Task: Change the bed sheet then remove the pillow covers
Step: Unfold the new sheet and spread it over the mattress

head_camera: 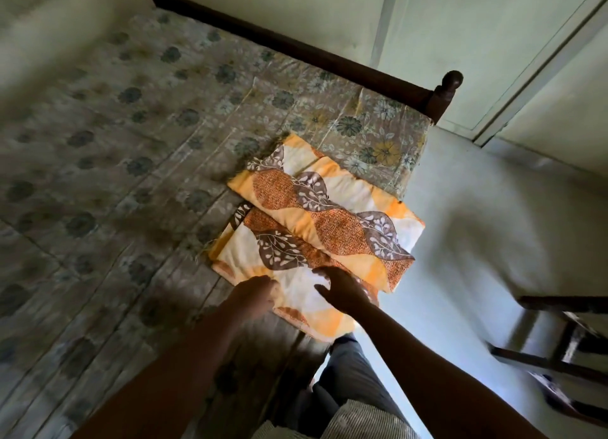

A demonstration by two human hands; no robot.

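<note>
A folded orange, white and brown leaf-print bed sheet [316,228] lies on the near right corner of the mattress [115,142], which has a faded flower-print cover. My left hand [255,292] is at the folded sheet's near left edge, its fingers curled at the cloth. My right hand [342,289] rests on top of the sheet's near end with fingers spread. Both hands are blurred. No pillows are in view.
A dark wooden bed rail with a round post [449,86] runs along the far side of the bed. Pale walls and a door frame [526,76] stand behind. A dark wooden chair [566,349] stands on the pale floor at the right. My legs are at the bed's edge.
</note>
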